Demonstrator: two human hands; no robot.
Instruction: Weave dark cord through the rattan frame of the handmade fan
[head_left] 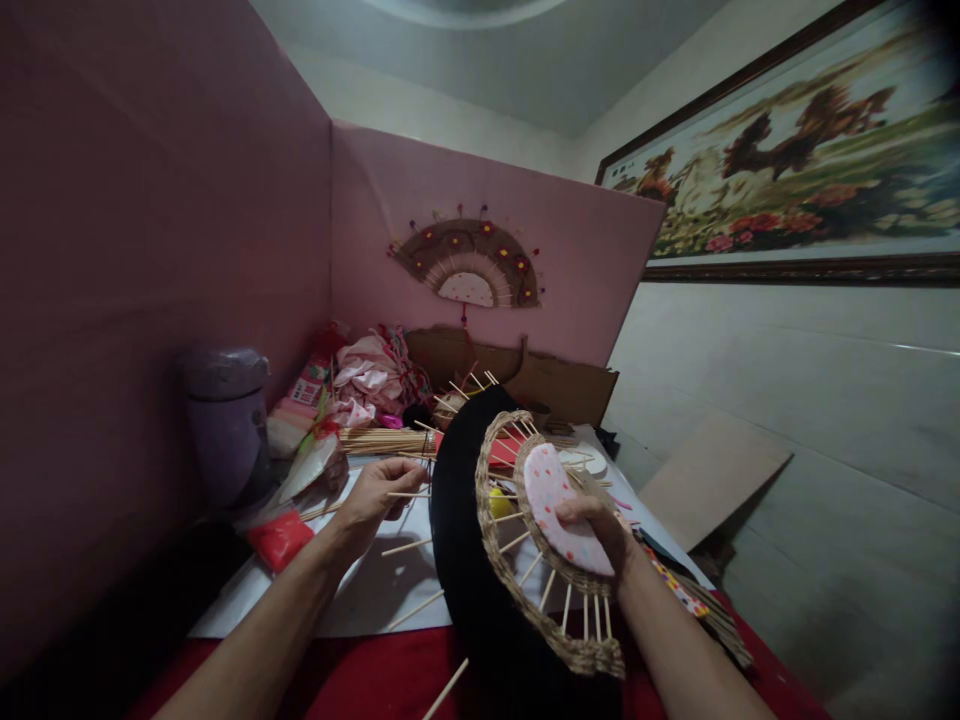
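A half-round fan [469, 520] made of wooden sticks stands tilted before me. Its wide band is black, with a braided straw-coloured edge [491, 540] inside it. At the centre sits a white half-disc with red dots [551, 490]. My right hand [600, 525] grips this half-disc, thumb on the front and the other fingers hidden behind. At the band's outer rim, my left hand [386, 492] is closed in a pinch beside the protruding stick ends. A thin black strand [429, 450] runs up from its fingertips.
A lidded purple container [229, 430] stands at the left, near a red packet [281, 538]. Behind lie bundled sticks [382, 441], crumpled pink cloth [371, 365] and cardboard [570, 380]. A finished-looking fan [469, 255] hangs on the pink panel. White sheeting [352, 600] covers part of the red tabletop.
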